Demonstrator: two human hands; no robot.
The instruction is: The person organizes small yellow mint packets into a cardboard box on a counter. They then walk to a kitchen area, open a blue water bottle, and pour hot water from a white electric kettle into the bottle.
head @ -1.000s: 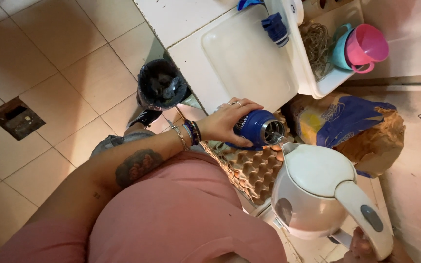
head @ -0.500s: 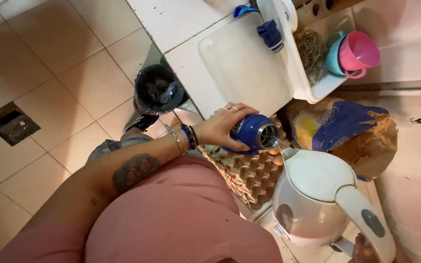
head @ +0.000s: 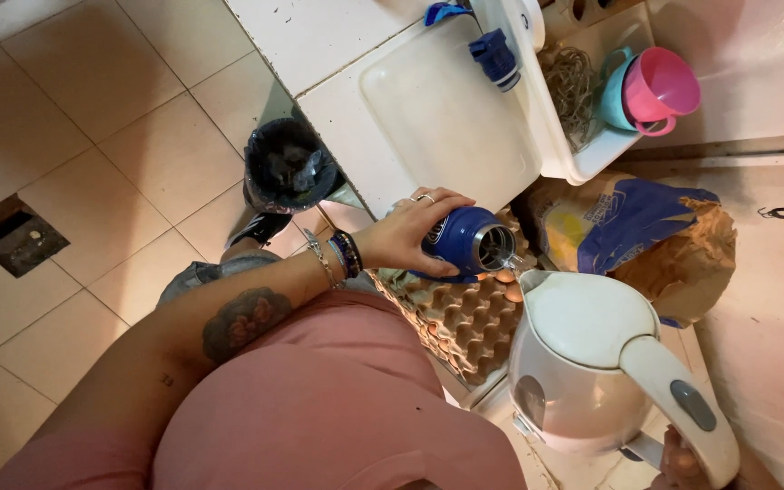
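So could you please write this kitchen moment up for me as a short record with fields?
left hand: grips blue bottle, tipped on its side, mouth toward kettle
right hand: at handle of white kettle, mostly out of frame
under bottle: egg tray
behind: white sink, pink cup, paper bag
floor: black bin

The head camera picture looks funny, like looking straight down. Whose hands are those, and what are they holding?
The camera sits on a person's head and looks down, so you see their pink shirt and the tiled floor. Their left hand holds a blue bottle tipped on its side, its open mouth at the spout of a white electric kettle. Their right hand grips the kettle's handle, mostly hidden. Under the bottle lies a cardboard egg tray. Nearby are a white sink, a brown paper bag and a pink cup.
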